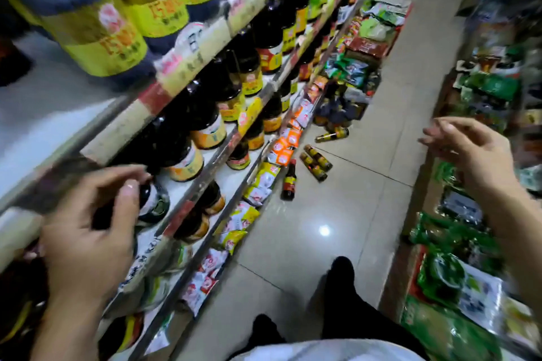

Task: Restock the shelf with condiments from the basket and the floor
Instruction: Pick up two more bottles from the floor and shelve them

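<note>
Shelf unit (202, 182) runs along the left of the aisle. Top tier: large bottles (123, 38). Tiers below: rows of sauce bottles (205, 126). Lowest tier: packets (265, 176) along the front edge. On the floor (278, 258), just beside that tier, one upright bottle (289, 182). Behind it, a few lying bottles (316, 161), with another further back. Right of the aisle: bagged goods (448, 272). Left hand (88, 231) is at the shelf front, right hand (469, 149) over the aisle.

I found the aisle floor (337, 214) open down its near middle. Farther off, a dark bottle (289, 180) and several lying jars (318, 161) cluttered its left side. The left shelf (205, 176) stood packed with bottles (205, 123), only small bare patches between them; packets (451, 246) crowded the right edge.
</note>
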Available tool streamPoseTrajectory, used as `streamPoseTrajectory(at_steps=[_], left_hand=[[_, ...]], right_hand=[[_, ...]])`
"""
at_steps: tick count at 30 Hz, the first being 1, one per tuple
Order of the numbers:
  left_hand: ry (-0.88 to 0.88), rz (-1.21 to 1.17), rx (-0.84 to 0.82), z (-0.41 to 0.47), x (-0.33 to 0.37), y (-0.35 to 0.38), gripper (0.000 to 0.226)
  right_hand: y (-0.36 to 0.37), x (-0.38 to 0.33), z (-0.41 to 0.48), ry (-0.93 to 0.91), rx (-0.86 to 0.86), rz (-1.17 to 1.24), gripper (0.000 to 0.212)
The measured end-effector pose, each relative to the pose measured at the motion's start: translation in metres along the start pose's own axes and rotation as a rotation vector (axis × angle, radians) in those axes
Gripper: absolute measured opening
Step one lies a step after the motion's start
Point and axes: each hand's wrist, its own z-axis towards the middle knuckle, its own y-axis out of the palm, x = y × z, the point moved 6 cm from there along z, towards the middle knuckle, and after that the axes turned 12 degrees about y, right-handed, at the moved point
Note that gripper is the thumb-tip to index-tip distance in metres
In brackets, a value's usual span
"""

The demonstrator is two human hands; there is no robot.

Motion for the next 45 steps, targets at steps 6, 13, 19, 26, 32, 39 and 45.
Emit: streamPoseTrajectory(at_steps=[6,13,19,26,32,39,45], left_hand=[[-0.389,-0.309,-0.127,0.001,-0.015,0.171,0.022],[-0.719,-0.207,-0.612,-0.042,-0.069,0.322,0.022],[-0.903,-0.105,-0.694,-0.074,-0.125,0.400,0.016],[-1.088,0.146,-0.868,-0.074,-0.255,0.518,0.027],[-0.997,0.245,-0.905,-0.056,-0.361,0.662,0.041],[-0.934,0.306,-0.885,-0.073,-0.487,0.806,0.058],[-1.003,0.418,-0.880,-0.116,-0.593,0.851,0.084]], right_hand=[[-0.100,0.085,0.061,0.242,0.115,-0.086,0.058],[-0.150,0.151,0.144,0.508,0.088,-0.203,0.011],[-0.145,0.207,0.206,0.747,-0.018,-0.331,0.008],[-0.113,0.317,0.297,0.921,-0.095,-0.469,0.016],[-0.046,0.451,0.414,0.896,-0.211,-0.600,0.013],[0.088,0.626,0.542,0.675,-0.319,-0.764,0.032],[0.196,0.734,0.585,0.447,-0.562,-1.098,0.056]])
